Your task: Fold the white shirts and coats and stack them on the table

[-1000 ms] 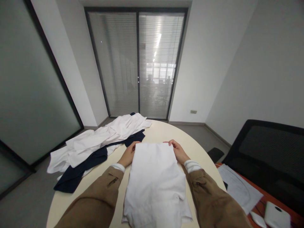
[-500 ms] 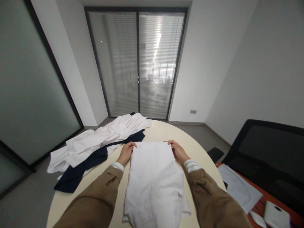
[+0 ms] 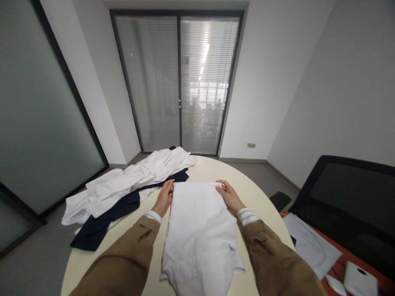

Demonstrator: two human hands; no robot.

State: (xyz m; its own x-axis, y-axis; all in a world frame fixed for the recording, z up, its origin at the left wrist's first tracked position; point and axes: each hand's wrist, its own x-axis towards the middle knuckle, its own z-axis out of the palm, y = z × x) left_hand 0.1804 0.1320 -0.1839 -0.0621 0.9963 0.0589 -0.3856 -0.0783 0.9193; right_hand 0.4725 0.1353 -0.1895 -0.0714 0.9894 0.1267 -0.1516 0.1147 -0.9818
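A folded white cloth garment [image 3: 200, 242] lies lengthwise on the round cream table [image 3: 212, 170], its near end hanging toward me. My right hand [image 3: 230, 195] curls around the cloth's far right corner, fingers pinching it. My left hand [image 3: 164, 198] lies against the far left edge, touching the cloth; I cannot tell whether it grips. Tan sleeves with striped white cuffs cover both forearms. To the left, a rumpled pile of white clothing [image 3: 126, 181] lies over a navy garment [image 3: 105, 222], close to my left hand.
A black mesh chair back [image 3: 348, 205] stands at right beside an orange-edged desk [image 3: 308, 222] holding a paper sheet [image 3: 308, 242] and a white device [image 3: 359, 279]. Glass doors with blinds [image 3: 179, 82] stand ahead, and a frosted glass panel [image 3: 40, 102] stands at left.
The cloth's far edge has slid slightly away from me and its near hem has risen a little. My hands moved with it, the right fingers curling tighter at the corner.
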